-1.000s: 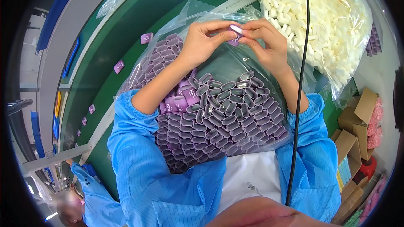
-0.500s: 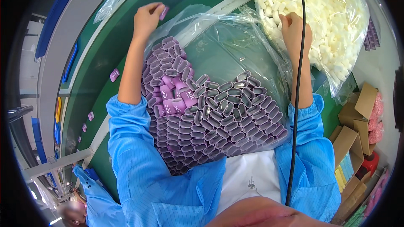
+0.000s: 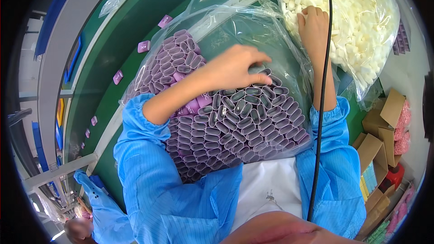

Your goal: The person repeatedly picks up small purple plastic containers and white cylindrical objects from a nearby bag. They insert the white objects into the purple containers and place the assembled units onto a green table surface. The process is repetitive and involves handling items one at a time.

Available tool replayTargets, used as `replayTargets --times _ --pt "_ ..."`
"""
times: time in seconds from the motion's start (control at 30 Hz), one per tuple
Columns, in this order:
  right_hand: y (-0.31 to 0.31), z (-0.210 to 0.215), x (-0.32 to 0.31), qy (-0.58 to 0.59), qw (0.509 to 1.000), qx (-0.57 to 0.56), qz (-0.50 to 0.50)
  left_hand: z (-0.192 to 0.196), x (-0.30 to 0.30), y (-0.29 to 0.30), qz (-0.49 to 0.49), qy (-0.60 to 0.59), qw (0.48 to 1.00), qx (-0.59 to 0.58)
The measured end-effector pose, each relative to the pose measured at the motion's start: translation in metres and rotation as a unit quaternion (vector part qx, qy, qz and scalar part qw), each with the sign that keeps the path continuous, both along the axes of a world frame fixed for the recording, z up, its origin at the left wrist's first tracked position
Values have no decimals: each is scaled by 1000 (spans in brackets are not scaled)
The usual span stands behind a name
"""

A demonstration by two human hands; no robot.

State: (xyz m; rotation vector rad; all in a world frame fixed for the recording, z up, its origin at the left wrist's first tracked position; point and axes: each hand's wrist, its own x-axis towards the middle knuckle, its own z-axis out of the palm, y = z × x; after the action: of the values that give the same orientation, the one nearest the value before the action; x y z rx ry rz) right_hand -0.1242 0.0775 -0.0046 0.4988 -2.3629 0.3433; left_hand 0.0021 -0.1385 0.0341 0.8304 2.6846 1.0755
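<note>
My left hand [image 3: 235,67] reaches across to the upper edge of a mass of purple oval cases [image 3: 235,129], most standing with their hollow ends up in a clear plastic bag [image 3: 253,27]. Its thumb and forefinger are spread around the end of one case, and it does not grip it. At the upper right, my right hand [image 3: 313,29] rests at the near edge of a clear bag full of small cream-white pieces [image 3: 357,31]. Its fingers are curled; whatever they pinch cannot be made out. Several cases lie on their sides under my left forearm.
Single purple cases [image 3: 143,46] lie spaced along a curved green belt [image 3: 106,95] on the left. A black cable [image 3: 320,108] hangs in front of my right arm. Cardboard boxes [image 3: 368,153] stand at the right. Another person in blue [image 3: 106,212] is at lower left.
My left hand has swung from the belt to the right, over the standing cases. The case it held now appears to lie on the belt. My right hand has shifted slightly, staying at the white pieces.
</note>
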Motion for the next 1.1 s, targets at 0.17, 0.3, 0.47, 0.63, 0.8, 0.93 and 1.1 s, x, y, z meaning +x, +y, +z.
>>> replayTargets --times 0.17,0.3,0.47,0.63,0.8,0.93,1.1 --pt "-24 26 24 -143 960 -223 92 -1 -6 -7 18 -122 991 56" --pt "-34 23 31 -298 788 -444 306 2 -27 -24 144 -113 954 235" --pt "-45 23 43 -327 730 -474 368 -1 -38 -27 159 -119 866 458" --pt "-48 22 49 -339 736 -471 349 3 -31 -29 143 65 962 224" --pt "-53 20 56 -322 687 -546 356 6 -29 -30 121 47 962 242" --pt "-63 17 62 -219 701 -552 397 2 -24 -17 130 -119 863 474" --pt "-66 14 61 -53 830 -402 384 4 -17 -8 157 -108 819 541"
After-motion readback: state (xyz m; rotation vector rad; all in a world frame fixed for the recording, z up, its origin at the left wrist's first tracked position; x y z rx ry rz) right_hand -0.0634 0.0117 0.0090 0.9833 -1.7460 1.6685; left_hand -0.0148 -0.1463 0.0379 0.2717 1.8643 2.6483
